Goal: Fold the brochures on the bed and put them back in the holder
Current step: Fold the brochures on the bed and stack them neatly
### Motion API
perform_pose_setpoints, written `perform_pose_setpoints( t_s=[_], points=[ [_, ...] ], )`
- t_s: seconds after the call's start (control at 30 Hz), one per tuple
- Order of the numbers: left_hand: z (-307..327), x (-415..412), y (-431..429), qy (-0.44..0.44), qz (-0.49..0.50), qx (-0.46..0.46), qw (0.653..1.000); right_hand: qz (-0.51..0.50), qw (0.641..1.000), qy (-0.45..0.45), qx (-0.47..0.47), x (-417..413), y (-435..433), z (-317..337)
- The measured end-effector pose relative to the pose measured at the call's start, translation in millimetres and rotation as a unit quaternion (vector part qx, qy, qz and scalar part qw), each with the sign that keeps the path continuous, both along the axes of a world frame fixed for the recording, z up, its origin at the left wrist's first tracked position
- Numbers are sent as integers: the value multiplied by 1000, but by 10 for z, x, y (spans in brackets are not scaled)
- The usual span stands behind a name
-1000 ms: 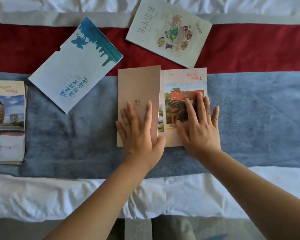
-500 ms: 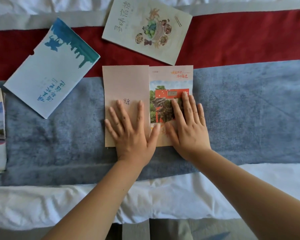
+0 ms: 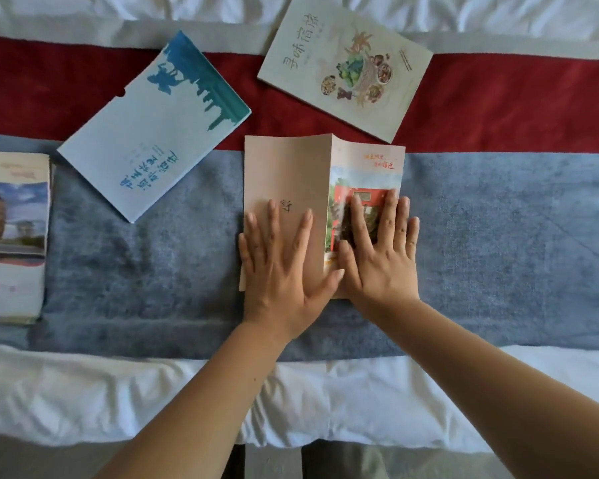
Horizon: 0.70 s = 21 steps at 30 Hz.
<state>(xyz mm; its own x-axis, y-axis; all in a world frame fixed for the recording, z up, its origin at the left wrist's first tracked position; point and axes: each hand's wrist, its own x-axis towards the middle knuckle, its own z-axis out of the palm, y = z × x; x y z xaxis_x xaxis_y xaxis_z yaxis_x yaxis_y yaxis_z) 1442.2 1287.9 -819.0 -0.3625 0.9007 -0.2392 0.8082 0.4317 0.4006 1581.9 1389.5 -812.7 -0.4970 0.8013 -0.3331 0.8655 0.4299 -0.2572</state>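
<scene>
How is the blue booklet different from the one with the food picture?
The blue booklet is pale blue with a teal skyline; the food booklet is cream with drawn dishes. The blue booklet spans the red stripe and the blue stripe; the food booklet spans the white sheet and red stripe. They tilt opposite ways. Both lie flat, with no hand on them.

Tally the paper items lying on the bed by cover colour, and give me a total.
Tan brochure, partly folded: 1
Light blue folder with teal skyline: 1
Cream booklet with food drawing: 1
Photo-cover stack at the left edge: 1 (the sheets in it cannot be counted)
Total: 4
</scene>
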Motion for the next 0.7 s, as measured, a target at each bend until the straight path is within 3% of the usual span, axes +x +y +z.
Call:
perform_pose_setpoints(
  t_s=[0.13,0.33,0.63,0.7],
  points=[
    [138,-176,-93,-144,10,55,988,27,999,35,-25,-238,-97,32],
    [342,-777,-327,-329,18,134,934,46,993,104,-33,-778,-428,51],
    [421,-1405,-957,-313,129,118,934,119,982,135,-63,-1586,-833,59],
    [427,-1485,-1020,-259,138,140,946,137,983,105,-59,-1714,-922,43]
  ],
)
